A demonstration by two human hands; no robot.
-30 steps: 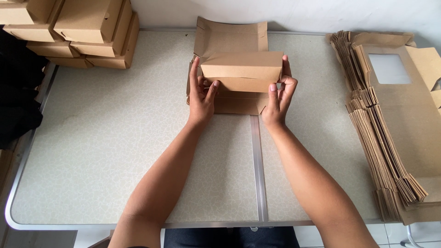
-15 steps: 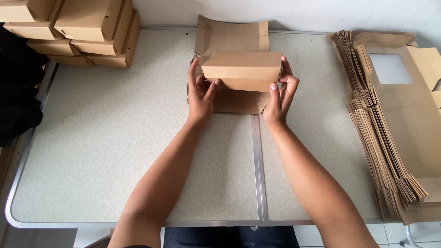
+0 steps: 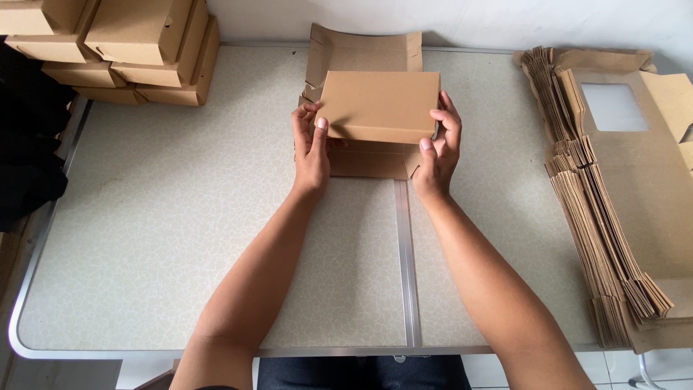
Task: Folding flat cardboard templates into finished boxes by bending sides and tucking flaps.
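Observation:
A brown cardboard box (image 3: 379,105) stands half-folded at the far middle of the table, one panel tipped up toward me and its lid flap (image 3: 364,50) lying open behind. My left hand (image 3: 312,148) grips the box's left side, thumb pressed on the raised panel. My right hand (image 3: 439,144) holds the right side, fingers wrapped around the edge. A lower front wall (image 3: 368,160) shows between both hands.
Finished brown boxes (image 3: 137,43) are stacked at the back left. A thick pile of flat windowed box blanks (image 3: 621,195) lies along the right side. A metal seam (image 3: 404,260) runs down the speckled table (image 3: 180,238). Dark cloth (image 3: 25,144) hangs at the left edge.
The front panel has swung up and toward me, showing more of its face. Both hands stayed on the box's sides, thumbs shifting onto the panel.

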